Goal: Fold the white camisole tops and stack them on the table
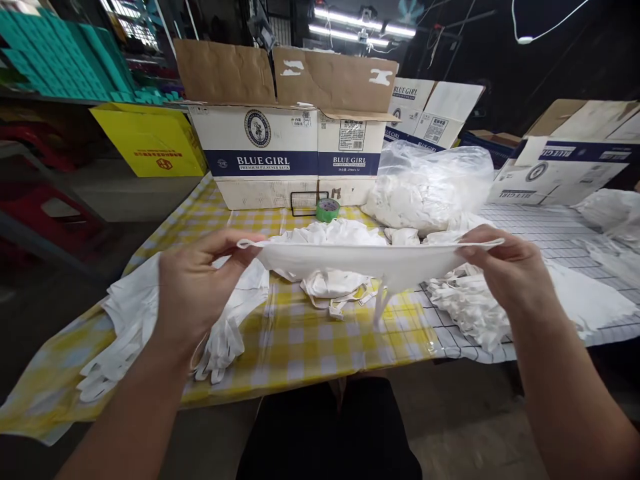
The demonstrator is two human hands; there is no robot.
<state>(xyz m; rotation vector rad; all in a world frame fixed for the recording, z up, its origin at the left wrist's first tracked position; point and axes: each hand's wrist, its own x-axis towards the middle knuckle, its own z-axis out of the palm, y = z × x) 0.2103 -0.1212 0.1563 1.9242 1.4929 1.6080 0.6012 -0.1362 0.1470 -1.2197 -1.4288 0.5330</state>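
A white cloth glove [370, 261] is stretched flat in the air between my two hands, above the yellow checked tablecloth [310, 340]. My left hand [197, 287] pinches its left end between thumb and fingers. My right hand [505, 267] pinches its right end the same way. Under the held glove lies a loose heap of white gloves [330, 283]. A flattened stack of white gloves [135, 320] lies to the left by my left wrist, and another stack [465, 307] lies under my right hand.
An open "BLUE GIRL" carton [290, 153] stands at the table's back, with a green tape roll [327, 210] in front of it. A clear bag of white gloves [430, 187] sits to its right. More cartons [560, 170] and a grid-patterned cloth [550, 233] lie at right. A yellow box [150, 140] stands at left.
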